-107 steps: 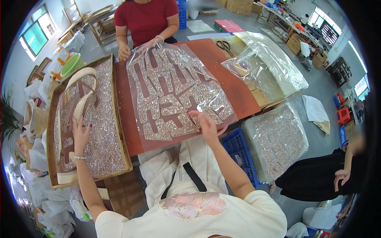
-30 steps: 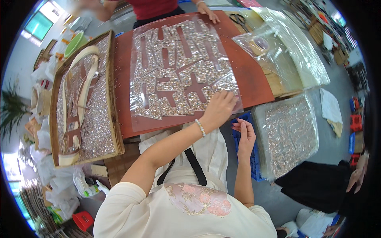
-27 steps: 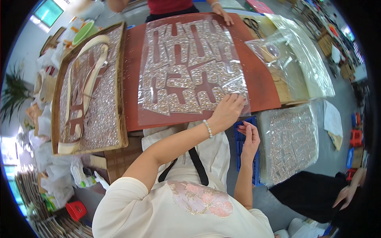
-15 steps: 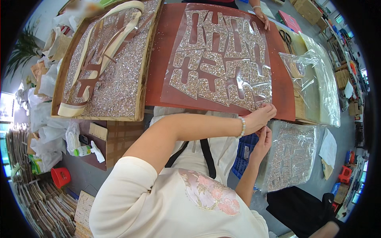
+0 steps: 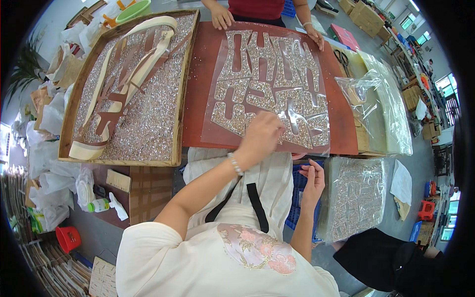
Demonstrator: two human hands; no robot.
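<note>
A red-brown desk fills the upper view in a cluttered workshop. Your left hand rests at six o'clock on the clear sheet of glitter pieces, fingers curled onto the film. Your right hand hangs below the desk edge, at four o'clock, fingers loosely open, holding nothing. A glitter tray lies at nine o'clock.

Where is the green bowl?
In the head view, the green bowl sits at the top left, just beyond the far edge of the glitter tray, left of the red board.
</note>
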